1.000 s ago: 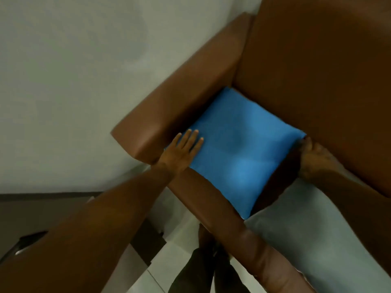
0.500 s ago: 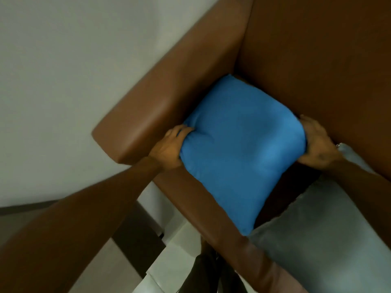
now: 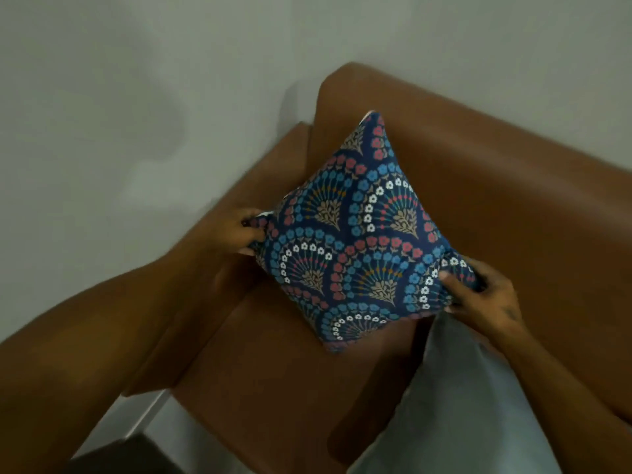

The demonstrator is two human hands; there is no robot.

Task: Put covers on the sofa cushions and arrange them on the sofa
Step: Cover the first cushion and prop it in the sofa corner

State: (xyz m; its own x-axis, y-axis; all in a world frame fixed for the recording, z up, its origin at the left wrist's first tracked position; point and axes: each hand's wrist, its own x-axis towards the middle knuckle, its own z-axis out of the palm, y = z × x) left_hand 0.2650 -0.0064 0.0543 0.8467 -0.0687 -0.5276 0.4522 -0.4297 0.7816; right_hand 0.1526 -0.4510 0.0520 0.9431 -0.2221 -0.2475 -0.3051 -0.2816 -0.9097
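Cushion (image 3: pixel 359 241) in a navy floral fan-print cover is held up on its point over the seat corner of the brown sofa (image 3: pixel 513 206), top tip aimed at 12 o'clock against the backrest. Left hand (image 3: pixel 239 232) pinches the corner at 9 o'clock, fingers closed tight on the fabric. Right hand (image 3: pixel 478 295) grips the corner at 4 o'clock, thumb pressed on the print. A grey cushion (image 3: pixel 461 412) lies on the seat at 5 o'clock, just under the right wrist. Pale wall (image 3: pixel 136 97) fills the view from 9 to 12.
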